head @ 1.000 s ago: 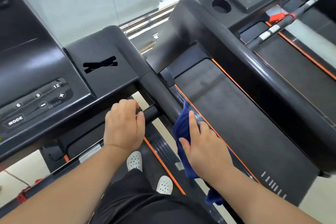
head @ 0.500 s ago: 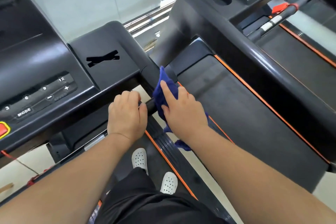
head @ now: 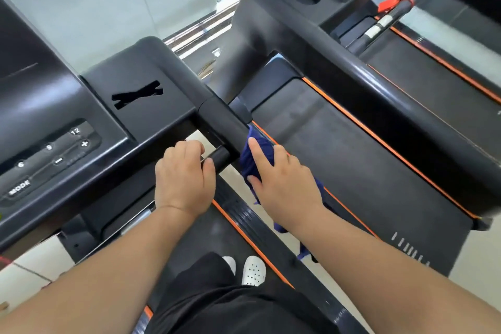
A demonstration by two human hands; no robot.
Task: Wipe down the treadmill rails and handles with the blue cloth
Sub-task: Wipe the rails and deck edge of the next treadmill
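Change: half a second ago the blue cloth sat up at the joint where the side rail leaves the console; now it is further down the rail, toward the rail's free end.
Before that: a second ago the cloth was lower still, so the right hand has gone up the rail and is coming back down.
Meaning: by my reckoning this is back-and-forth rubbing on one rail, with the other rails and handles not yet reached.
Cloth: bunched against the outer side of the rail under the right hand, its loose tail hanging below the wrist.
Right hand: pressed flat on the cloth, forefinger stretched up along the rail, thumb tucked at the lower edge; it pins the cloth to the rail rather than closing round it.
Left hand: clenched over the short handle that juts from under the console, knuckles up, in the same place as in the earlier views.
Arms: both reach forward from the body, the right forearm angled inward to the rail.
Neighbour: a second treadmill stands just to the right, untouched.
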